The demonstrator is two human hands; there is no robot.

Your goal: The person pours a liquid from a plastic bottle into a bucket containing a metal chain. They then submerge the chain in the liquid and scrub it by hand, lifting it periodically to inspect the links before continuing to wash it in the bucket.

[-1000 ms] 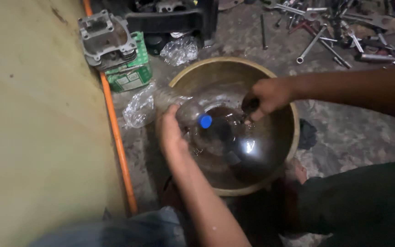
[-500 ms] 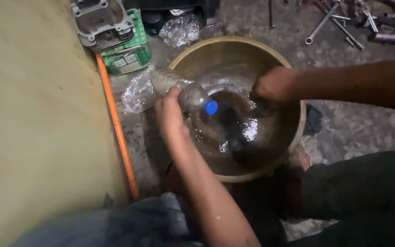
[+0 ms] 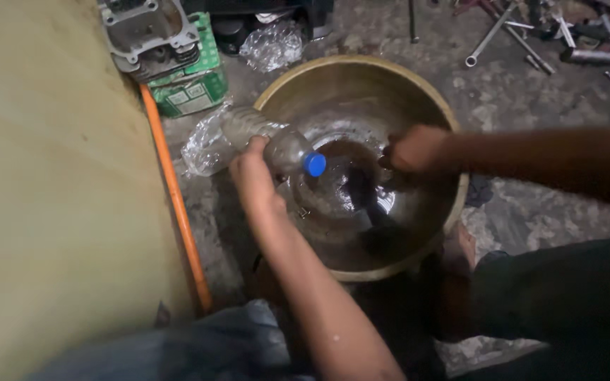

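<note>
I saw the left hand (image 3: 254,178) grasping a bottle (image 3: 271,142) tilted over the bowl (image 3: 361,74); right hand (image 3: 412,150), at 3 o'clock, clenched, contents hidden.

- A green and white printed carton (image 3: 193,86) is seen at the top left, on the floor beside the orange pipe (image 3: 174,190), with a grey metal engine part (image 3: 151,34) resting on it.
- Crumpled clear plastic wrapping (image 3: 272,45) is seen just right of the carton, beyond the bowl's (image 3: 361,70) far rim.
- More clear wrapping (image 3: 205,144) lies below the carton.
</note>
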